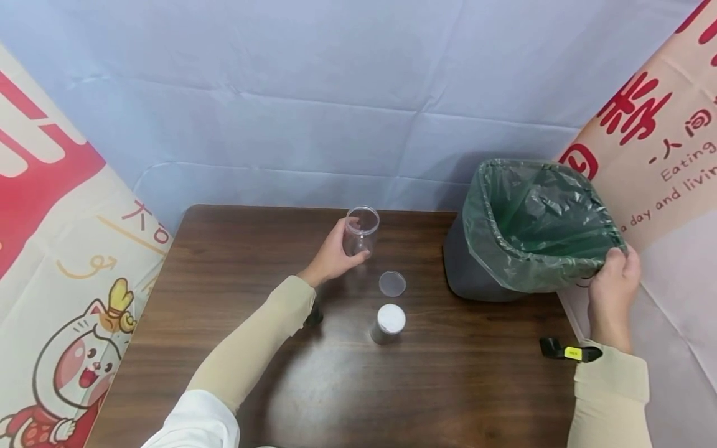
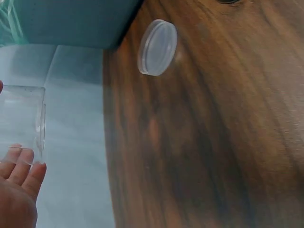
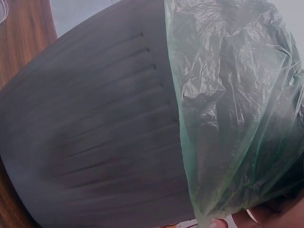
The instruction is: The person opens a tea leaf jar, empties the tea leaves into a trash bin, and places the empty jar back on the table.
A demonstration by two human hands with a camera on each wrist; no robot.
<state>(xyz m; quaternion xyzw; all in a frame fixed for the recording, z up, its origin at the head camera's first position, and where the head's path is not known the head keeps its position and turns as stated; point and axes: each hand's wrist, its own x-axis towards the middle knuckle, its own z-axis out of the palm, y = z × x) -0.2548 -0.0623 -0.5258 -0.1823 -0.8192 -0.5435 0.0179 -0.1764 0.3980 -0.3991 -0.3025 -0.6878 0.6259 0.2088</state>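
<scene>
In the head view my left hand (image 1: 338,252) grips a clear plastic jar (image 1: 363,235) near the table's back edge, thumb and fingers round its side. The jar's rim faces up and has no lid on it. A round clear lid (image 1: 392,284) lies on the table just in front; the left wrist view shows this lid (image 2: 158,47) too. At the right, my right hand (image 1: 613,289) pinches the front right rim of a dark grey trash bin (image 1: 473,267). A green plastic bag (image 1: 521,274) lines the bin and folds over its rim.
A small canister (image 1: 388,323) with a white top stands on the brown wooden table (image 1: 448,386), in front of the clear lid. A pale cloth backdrop (image 1: 313,124) hangs behind the table, and printed cloths (image 1: 73,336) hang at both sides.
</scene>
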